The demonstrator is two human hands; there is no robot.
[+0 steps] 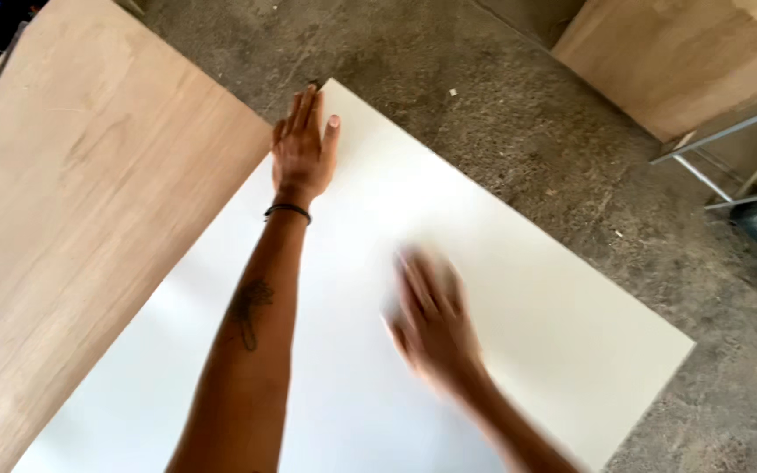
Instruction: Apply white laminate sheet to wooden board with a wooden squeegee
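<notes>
— Where are your hands just now?

— My left hand [302, 149] lies flat on the white board [519, 289], fingers stretched out together, right at its far corner. That grip is fully spread and closes on nothing; it only presses down. A thin black band [288, 210] sits on that wrist.

— And the other one?

— My right hand [431, 324] is over the middle of the board, nearer to me. It is blurred, so I cannot tell how far that grip is spread, or whether anything is under the palm.

— How does the board lie?

— Slantwise. Its long axis runs from the near left, close to my body, away to the right. The far corner points away from me, under my left fingertips; the right corner juts out over the concrete floor [571, 149].

— What hems it in?

— A plywood sheet [81, 219] lies along its left edge, touching or overlapping, I cannot tell which. To the right and beyond there is bare floor, with another wooden panel [685, 61] and a metal frame [729, 149] well apart.
</notes>
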